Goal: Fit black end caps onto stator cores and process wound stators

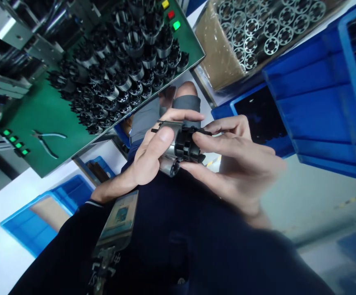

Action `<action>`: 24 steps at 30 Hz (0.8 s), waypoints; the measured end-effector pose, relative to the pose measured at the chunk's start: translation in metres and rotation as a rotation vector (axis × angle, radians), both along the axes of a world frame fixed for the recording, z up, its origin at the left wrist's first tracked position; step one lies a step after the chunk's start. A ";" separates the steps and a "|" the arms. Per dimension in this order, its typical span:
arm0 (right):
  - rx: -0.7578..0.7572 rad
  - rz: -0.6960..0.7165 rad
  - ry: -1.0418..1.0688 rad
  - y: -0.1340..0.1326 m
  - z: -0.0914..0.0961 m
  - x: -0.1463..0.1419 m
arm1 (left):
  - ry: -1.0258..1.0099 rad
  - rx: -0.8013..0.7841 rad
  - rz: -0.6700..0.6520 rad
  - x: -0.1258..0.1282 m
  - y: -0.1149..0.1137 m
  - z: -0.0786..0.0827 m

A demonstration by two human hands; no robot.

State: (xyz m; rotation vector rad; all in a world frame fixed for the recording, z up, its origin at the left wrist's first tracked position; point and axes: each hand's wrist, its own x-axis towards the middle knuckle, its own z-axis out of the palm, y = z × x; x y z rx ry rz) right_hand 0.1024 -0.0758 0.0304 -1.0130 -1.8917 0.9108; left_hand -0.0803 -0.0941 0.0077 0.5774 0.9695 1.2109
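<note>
Beside the green desk, a part in hand

Stacked parts crowd the desk up to its near edge and towards the near right corner; pliers lie splayed by the near left corner. 3 lights, yellow, red and green, sit at the right edge, 4 green lights at the left edge. Past the right edge, a carton holds metal rings, with a blue bin near it.

The part is in the air off the desk's near edge, in front of a dark shirt. The left hand grips its silver wall, thumb on top. The right hand closes fingers and thumb about the black end; how hard it presses I cannot tell. Another silver piece shows just under the part; whether it is joined on is unclear.

The wall looks like metal, so the part should feel stiff and fairly heavy for its size, and its smooth curve could slip. The black prongs look thin and probably fragile: a squeeze there could bend or chip them. Better to wrap palm and thumb round the silver wall and take the black end lightly, by its base rather than its tips.
</note>
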 end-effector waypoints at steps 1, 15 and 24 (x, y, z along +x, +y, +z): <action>-0.008 -0.014 0.015 -0.001 -0.001 -0.001 | 0.026 0.037 -0.008 0.000 -0.001 -0.001; 0.087 -0.114 0.068 -0.018 -0.007 0.050 | 0.132 0.086 -0.201 0.036 -0.005 -0.006; 0.219 0.019 0.105 -0.015 -0.020 0.059 | 0.078 -0.014 -0.048 0.041 -0.016 -0.011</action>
